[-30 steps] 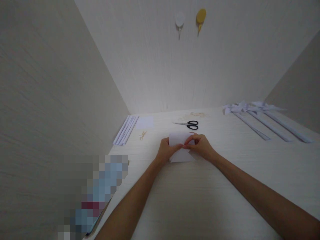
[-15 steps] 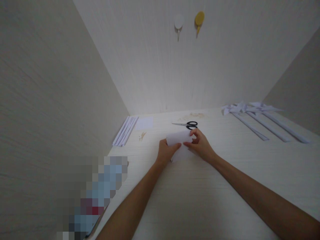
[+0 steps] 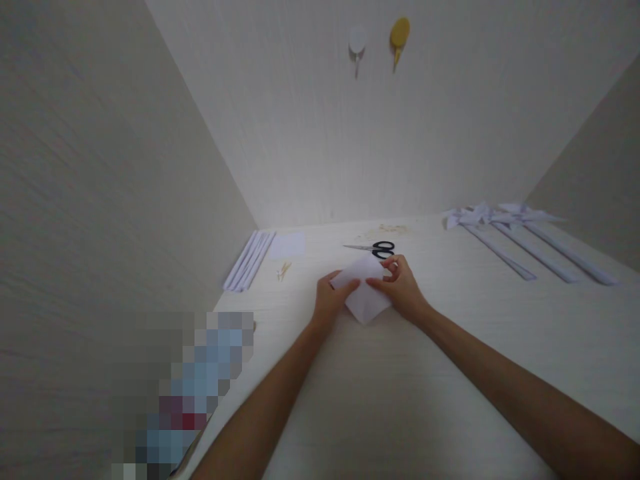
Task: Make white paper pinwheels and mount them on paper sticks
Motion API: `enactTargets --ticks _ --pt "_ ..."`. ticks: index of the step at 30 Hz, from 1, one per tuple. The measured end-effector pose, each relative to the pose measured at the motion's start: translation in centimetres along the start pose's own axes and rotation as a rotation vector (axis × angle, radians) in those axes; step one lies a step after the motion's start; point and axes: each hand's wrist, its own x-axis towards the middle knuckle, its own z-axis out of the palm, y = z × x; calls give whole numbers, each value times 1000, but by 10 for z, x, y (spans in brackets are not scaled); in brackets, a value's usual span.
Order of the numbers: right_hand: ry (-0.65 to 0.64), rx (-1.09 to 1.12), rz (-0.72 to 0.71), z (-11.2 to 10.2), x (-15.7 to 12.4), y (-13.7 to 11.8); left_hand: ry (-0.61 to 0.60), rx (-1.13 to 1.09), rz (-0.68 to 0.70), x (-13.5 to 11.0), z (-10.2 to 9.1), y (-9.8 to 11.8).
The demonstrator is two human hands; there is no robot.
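A small white sheet of paper [image 3: 364, 303] is held between both my hands, turned so that one corner points toward me. My left hand [image 3: 331, 299] grips its left side, thumb on top and fingers behind. On the right side, my right hand [image 3: 403, 287] pinches it with the thumb on top, the index finger curled near the upper edge. Just beyond the paper lie scissors [image 3: 375, 249] with black handles, blades pointing left. The fingers behind the paper are partly hidden.
Rolled paper sticks [image 3: 250, 261] lie at the left beside a flat white paper [image 3: 288, 245] and small toothpick-like pieces [image 3: 285, 271]. Paper pinwheel-like shapes on sticks [image 3: 520, 247] rest at the right. Light scraps [image 3: 393, 229] lie near the back wall, which bears a yellow hook [image 3: 400, 33].
The paper has turned in my hands, from an edge facing away to a corner pointing toward me, and more of its surface shows. Both hands have stayed nearly in place.
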Motion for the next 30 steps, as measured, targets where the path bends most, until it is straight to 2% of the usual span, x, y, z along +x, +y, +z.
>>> enactTargets --ticks 3,7,11,15,17,19,22,24,26,30 --pt "-123 -32 51 -7 4 -3 -107 -97 -62 3 -7 4" --pt "-249 -65 64 -12 4 -6 -255 40 -106 5 -10 5" --pt "-337 -70 76 -12 3 -6 -281 166 -86 4 -8 2" --pt "-352 -91 71 -11 2 -8 -282 115 -98 2 -7 2" --pt "-305 -94 42 -11 3 -8 -262 74 -86 2 -7 2" --pt "-194 -74 -22 -12 5 -9 -202 37 -44 2 -6 0" --pt "21 -14 -134 -16 11 -7 -39 -14 23 4 -6 -5" --pt "78 16 -157 -20 13 -5 59 -46 41 6 -7 -8" --pt "43 16 -141 -22 14 -2 110 -80 52 7 -7 -9" --pt "-108 -62 -112 -24 13 4 164 -137 83 8 -7 -9"
